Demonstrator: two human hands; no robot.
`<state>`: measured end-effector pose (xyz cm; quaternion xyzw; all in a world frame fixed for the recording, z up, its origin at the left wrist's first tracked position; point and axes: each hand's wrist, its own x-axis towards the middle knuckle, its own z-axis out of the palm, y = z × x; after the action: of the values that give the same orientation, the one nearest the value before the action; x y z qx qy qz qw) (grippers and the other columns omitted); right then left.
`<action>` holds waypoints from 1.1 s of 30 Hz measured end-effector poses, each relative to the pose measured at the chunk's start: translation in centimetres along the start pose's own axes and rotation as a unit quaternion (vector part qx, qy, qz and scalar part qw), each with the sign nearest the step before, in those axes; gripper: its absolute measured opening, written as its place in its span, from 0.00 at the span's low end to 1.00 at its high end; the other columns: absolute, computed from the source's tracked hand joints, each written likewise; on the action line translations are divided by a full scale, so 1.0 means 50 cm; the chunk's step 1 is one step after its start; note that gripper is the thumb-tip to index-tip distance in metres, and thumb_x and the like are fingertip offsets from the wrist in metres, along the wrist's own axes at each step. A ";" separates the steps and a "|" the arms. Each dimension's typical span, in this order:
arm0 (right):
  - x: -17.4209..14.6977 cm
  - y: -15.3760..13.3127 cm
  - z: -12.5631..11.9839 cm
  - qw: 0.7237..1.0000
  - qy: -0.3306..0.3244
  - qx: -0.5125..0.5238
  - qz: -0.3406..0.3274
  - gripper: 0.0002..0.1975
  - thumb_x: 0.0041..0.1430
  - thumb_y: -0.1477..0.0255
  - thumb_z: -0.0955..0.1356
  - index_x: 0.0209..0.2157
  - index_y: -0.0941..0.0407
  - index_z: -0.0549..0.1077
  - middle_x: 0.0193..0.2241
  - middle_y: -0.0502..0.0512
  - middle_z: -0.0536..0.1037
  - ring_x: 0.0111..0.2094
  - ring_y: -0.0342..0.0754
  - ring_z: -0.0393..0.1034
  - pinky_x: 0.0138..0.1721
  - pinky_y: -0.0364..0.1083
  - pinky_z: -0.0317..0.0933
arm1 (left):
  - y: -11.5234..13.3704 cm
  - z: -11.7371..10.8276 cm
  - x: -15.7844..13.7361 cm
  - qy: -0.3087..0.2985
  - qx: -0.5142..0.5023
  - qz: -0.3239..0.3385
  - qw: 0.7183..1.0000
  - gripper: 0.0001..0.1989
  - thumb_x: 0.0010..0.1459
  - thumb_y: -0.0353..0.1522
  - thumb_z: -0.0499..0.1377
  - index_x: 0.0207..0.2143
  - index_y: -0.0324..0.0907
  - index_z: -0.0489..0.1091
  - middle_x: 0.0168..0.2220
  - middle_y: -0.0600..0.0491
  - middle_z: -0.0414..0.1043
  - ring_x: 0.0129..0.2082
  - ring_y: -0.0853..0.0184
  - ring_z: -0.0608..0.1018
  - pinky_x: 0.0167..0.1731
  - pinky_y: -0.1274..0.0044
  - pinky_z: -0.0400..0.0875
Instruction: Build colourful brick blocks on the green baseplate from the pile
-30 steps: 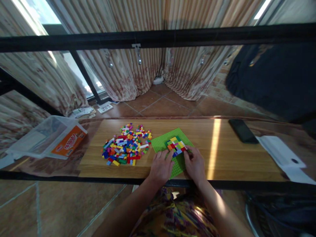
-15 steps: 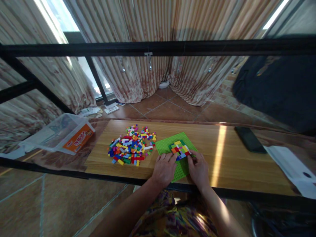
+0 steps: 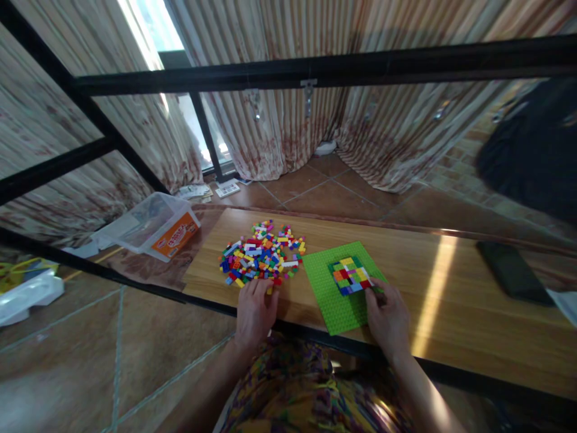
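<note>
Green baseplate: I'd steady it with right hand, finger bricks lightly with left hand; neither grip can I tell.

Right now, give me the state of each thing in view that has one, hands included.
Loose bricks: heaped, colours mixed
Green baseplate: lying flat, partly covered
Brick build: set on the baseplate
Left hand: at the heap's near edge, grip unclear
Right hand: fingers bent at the baseplate's right side, grip unclear
Plastic box: open
Phone: lying flat, dark
Curtains: hanging, parted at the window
</note>
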<state>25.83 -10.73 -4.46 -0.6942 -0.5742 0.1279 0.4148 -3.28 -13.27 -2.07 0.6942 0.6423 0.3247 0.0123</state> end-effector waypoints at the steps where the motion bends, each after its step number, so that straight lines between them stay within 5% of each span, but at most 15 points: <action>1: 0.000 0.001 0.000 1.000 -0.002 0.001 0.002 0.17 0.60 0.62 0.64 0.44 0.57 0.75 0.36 0.58 0.77 0.30 0.49 0.71 0.35 0.49 0.64 | -0.010 -0.006 -0.003 0.005 0.014 -0.012 1.000 0.04 0.61 0.31 0.57 0.39 0.43 0.69 0.37 0.50 0.75 0.40 0.60 0.75 0.43 0.68 0.70; 17: -0.002 0.001 -0.001 1.000 -0.001 -0.001 0.005 0.16 0.61 0.62 0.64 0.44 0.56 0.75 0.36 0.59 0.77 0.30 0.49 0.71 0.34 0.49 0.65 | -0.015 0.009 0.026 -0.034 0.078 -0.003 0.996 0.16 0.59 0.31 0.57 0.50 0.42 0.71 0.39 0.48 0.75 0.42 0.57 0.74 0.45 0.65 0.69; 27: 0.000 -0.012 0.002 1.000 -0.001 0.026 0.011 0.15 0.61 0.63 0.64 0.44 0.55 0.74 0.38 0.58 0.77 0.28 0.48 0.71 0.34 0.49 0.66 | -0.020 0.020 0.050 -0.026 0.084 0.053 0.995 0.08 0.60 0.32 0.57 0.38 0.44 0.76 0.39 0.47 0.73 0.41 0.57 0.73 0.42 0.66 0.69; 33: 0.001 -0.020 0.003 0.999 0.003 0.034 -0.001 0.13 0.62 0.65 0.63 0.44 0.55 0.73 0.38 0.58 0.77 0.31 0.49 0.70 0.36 0.50 0.66 | 0.015 0.020 0.061 -0.046 0.001 0.080 0.996 0.08 0.64 0.32 0.54 0.40 0.44 0.73 0.38 0.50 0.75 0.40 0.61 0.75 0.42 0.70 0.71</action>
<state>25.06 -10.65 -3.80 -0.6796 -0.5687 0.1445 0.4402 -2.28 -10.28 -1.21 0.7576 0.5840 0.2911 0.0151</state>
